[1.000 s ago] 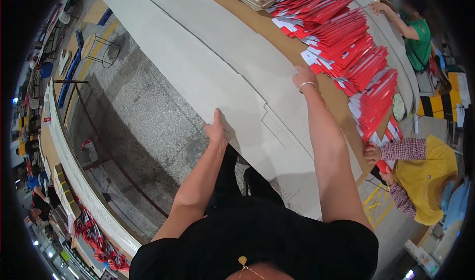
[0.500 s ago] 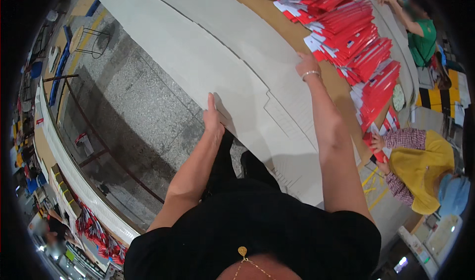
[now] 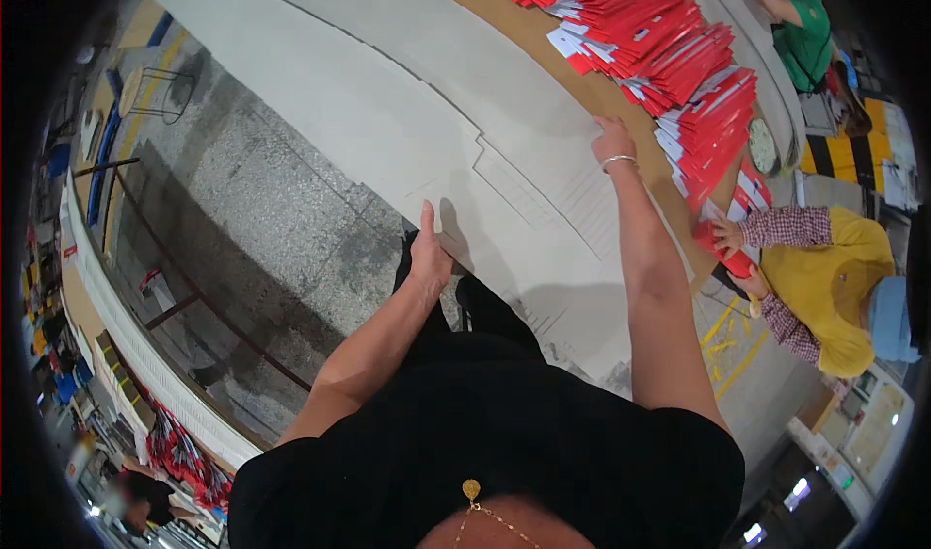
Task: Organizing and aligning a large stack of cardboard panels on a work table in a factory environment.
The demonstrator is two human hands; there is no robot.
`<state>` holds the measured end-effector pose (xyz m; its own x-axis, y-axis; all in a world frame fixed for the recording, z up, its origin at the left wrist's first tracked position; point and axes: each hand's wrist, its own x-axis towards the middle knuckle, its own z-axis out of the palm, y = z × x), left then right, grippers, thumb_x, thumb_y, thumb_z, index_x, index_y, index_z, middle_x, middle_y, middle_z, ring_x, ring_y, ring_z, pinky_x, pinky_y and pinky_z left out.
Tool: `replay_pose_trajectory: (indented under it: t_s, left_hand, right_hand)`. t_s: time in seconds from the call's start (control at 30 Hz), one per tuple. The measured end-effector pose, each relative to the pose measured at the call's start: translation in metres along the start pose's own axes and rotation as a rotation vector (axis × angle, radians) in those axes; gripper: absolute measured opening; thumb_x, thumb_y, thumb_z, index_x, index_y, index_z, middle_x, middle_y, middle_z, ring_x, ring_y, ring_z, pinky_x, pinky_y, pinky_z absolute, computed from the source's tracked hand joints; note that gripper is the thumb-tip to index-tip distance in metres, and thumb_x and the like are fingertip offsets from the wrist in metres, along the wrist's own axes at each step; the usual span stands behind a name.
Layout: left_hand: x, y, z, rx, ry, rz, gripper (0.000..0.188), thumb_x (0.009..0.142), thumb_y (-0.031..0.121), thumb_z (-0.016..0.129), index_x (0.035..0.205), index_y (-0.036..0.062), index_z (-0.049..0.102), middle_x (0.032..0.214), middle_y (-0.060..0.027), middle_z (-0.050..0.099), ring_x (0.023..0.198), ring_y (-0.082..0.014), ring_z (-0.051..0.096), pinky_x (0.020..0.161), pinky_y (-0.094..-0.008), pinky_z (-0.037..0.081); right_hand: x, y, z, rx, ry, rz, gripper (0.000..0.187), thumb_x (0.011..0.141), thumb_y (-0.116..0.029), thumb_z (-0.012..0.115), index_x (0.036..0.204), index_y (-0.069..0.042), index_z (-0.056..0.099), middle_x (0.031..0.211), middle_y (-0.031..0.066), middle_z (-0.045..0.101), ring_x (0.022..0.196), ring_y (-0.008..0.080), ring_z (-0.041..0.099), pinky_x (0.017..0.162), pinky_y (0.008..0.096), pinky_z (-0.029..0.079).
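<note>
Long pale grey cardboard sheets [image 3: 388, 113] lie layered on the table in front of me, with a stepped edge between the upper and lower layers. My left hand [image 3: 432, 253] grips their near edge, its thumb stretched flat on top and its fingers hidden underneath. At the far edge my right hand [image 3: 615, 142], with a bracelet at the wrist, is closed on the cardboard, fingers partly hidden. Beyond it, red and white flat packets [image 3: 669, 54] lie in overlapping rows on the brown tabletop [image 3: 543, 49].
A person in yellow [image 3: 839, 273] at the right holds a red bundle [image 3: 722, 248]. Another person in green [image 3: 803, 45] reaches over the far side. To my left are speckled floor [image 3: 272, 180], a stool [image 3: 160, 93] and a dark metal frame [image 3: 175, 229].
Both hands now sit farther toward the near right end of the sheets, whose stepped edge appears farther up and left. My view has shifted slightly. The person in green has reached farther away.
</note>
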<state>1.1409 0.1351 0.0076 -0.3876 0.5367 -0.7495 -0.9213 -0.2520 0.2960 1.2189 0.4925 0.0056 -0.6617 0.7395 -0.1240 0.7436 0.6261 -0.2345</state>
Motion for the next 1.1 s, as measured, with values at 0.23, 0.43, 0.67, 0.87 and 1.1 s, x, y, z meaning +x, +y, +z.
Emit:
replay_pose_trajectory:
  t_s: [0.23, 0.43, 0.67, 0.87, 1.1]
  left_hand:
    - [0.069, 0.073, -0.035, 0.347, 0.609, 0.567, 0.080, 0.077, 0.057, 0.057, 0.123, -0.0054, 0.039, 0.114, -0.0157, 0.051, 0.095, -0.0242, 0.053, 0.081, -0.0358, 0.043]
    - [0.106, 0.164, -0.003, 0.177, 0.460, 0.547, 0.071, 0.082, 0.044, 0.058, 0.120, -0.0120, 0.038, 0.118, -0.0173, 0.050, 0.110, -0.0242, 0.049, 0.090, -0.0355, 0.042]
    - [0.113, 0.176, -0.017, 0.166, 0.469, 0.423, 0.069, 0.081, 0.044, 0.060, 0.118, -0.0104, 0.041, 0.113, -0.0154, 0.053, 0.100, -0.0232, 0.054, 0.085, -0.0356, 0.045]
    - [0.090, 0.179, 0.017, 0.132, 0.348, 0.298, 0.071, 0.081, 0.049, 0.057, 0.123, -0.0067, 0.041, 0.118, -0.0160, 0.050, 0.104, -0.0259, 0.053, 0.089, -0.0378, 0.043]
    - [0.077, 0.192, -0.020, 0.007, 0.031, 0.132, 0.076, 0.081, 0.061, 0.043, 0.133, 0.0072, 0.033, 0.135, -0.0133, 0.036, 0.123, -0.0307, 0.034, 0.101, -0.0467, 0.029]
  right_hand:
    - [0.028, -0.015, 0.006, -0.102, -0.195, -0.055, 0.049, 0.078, -0.021, 0.051, 0.126, -0.010, 0.046, 0.130, 0.0188, 0.042, 0.120, 0.0315, 0.040, 0.098, 0.0387, 0.035]
    - [0.093, -0.089, 0.034, -0.221, -0.080, -0.095, 0.052, 0.079, -0.035, 0.051, 0.127, -0.013, 0.046, 0.127, 0.0177, 0.043, 0.118, 0.0328, 0.041, 0.097, 0.0420, 0.035]
    - [0.136, -0.191, 0.039, 0.016, -0.078, 0.029, 0.043, 0.079, -0.034, 0.051, 0.117, -0.013, 0.054, 0.121, 0.0148, 0.049, 0.111, 0.0324, 0.046, 0.095, 0.0413, 0.036]
    - [0.139, -0.172, 0.030, -0.065, 0.019, -0.040, 0.035, 0.077, -0.029, 0.052, 0.106, -0.011, 0.059, 0.104, 0.0169, 0.058, 0.098, 0.0343, 0.054, 0.084, 0.0431, 0.044]
    - [0.141, -0.187, 0.054, 0.129, -0.045, -0.054, 0.027, 0.070, -0.017, 0.053, 0.093, -0.009, 0.064, 0.093, 0.0168, 0.063, 0.088, 0.0337, 0.059, 0.078, 0.0425, 0.047]
